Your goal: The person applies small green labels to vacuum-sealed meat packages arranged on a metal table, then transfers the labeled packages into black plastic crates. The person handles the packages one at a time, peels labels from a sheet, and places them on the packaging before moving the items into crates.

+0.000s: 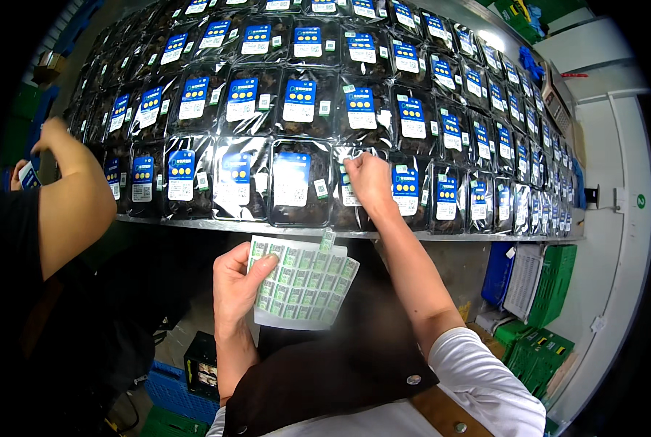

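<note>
My left hand (234, 280) grips a sheet of small green-and-white stickers (300, 295) by its left side, thumb on top; one sticker sticks out past the upper edge. My right hand (371, 180) is closed, fingertips down at a front-row black package (348, 213) with clear film and a blue-and-white label. Whatever its fingers hold, if anything, is hidden. Just left of it, another film-wrapped package (300, 204) carries a blue-and-white label and a small green-and-white sticker.
Rows of like packages cover the metal table (303, 234). At the left a co-worker's arm (77, 175) reaches in, a label stack (28, 175) by their other hand. Green crates (551, 284) stand at the right, a blue crate (176, 393) on the floor lower left.
</note>
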A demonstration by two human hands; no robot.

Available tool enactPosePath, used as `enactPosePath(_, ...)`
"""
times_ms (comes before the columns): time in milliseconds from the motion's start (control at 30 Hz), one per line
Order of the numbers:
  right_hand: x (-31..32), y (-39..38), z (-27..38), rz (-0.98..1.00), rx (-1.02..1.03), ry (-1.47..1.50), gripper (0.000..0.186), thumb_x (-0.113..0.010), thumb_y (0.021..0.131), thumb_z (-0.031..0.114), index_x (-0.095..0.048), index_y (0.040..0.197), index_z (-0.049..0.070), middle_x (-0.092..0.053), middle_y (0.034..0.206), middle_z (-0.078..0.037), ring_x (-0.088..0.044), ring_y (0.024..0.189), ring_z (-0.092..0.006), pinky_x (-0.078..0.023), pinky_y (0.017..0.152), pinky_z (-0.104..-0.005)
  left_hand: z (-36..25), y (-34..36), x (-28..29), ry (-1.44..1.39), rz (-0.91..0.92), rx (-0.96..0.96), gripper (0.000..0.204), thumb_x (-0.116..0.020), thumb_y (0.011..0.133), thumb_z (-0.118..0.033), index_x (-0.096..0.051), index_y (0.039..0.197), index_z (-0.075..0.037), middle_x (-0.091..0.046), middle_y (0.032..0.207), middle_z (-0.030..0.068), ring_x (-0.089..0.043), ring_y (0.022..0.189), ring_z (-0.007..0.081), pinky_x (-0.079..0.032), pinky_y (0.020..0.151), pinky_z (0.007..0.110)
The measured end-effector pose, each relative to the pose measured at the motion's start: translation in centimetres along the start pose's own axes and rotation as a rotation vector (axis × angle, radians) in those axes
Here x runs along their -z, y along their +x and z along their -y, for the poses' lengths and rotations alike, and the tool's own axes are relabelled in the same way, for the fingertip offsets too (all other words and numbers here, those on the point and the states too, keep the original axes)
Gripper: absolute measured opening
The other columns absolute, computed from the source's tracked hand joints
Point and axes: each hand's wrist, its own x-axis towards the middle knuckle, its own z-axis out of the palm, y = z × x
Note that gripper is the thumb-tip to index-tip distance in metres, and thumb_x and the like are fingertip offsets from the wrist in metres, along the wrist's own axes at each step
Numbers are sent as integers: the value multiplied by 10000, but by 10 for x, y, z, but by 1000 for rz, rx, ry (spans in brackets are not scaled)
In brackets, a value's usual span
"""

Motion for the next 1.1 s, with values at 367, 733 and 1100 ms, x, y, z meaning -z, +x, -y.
enactPosePath(367,-8,5,56,53,-109,576,271,-686,849,286,-652,774,28,-512,594,52,-420,514,-34,-332,437,-245,-8,0,36,-15,-21,10,148,-655,864,-60,-665,966,47,-686,851,46,-587,719,48,-465,658,205)
enactPosePath(733,-2,-11,11,-6,-424,719,205,-655,881,259,-615,757,100,-491,564,55,-355,381,-31,-259,329,-217,-7,13,43,-76,57,59,176,-643,867,-47,-665,1010,53,-688,872,51,-597,737,57,-471,671,208)
enactPosePath(1100,-8,-7,-2,-55,-448,651,246,-660,873,251,-612,730,57,-513,565,25,-377,409,-55,-295,359,-251,-7,25,41,-74,55,84,175,-653,869,-65,-669,1003,46,-691,856,51,-597,721,55,-474,662,213)
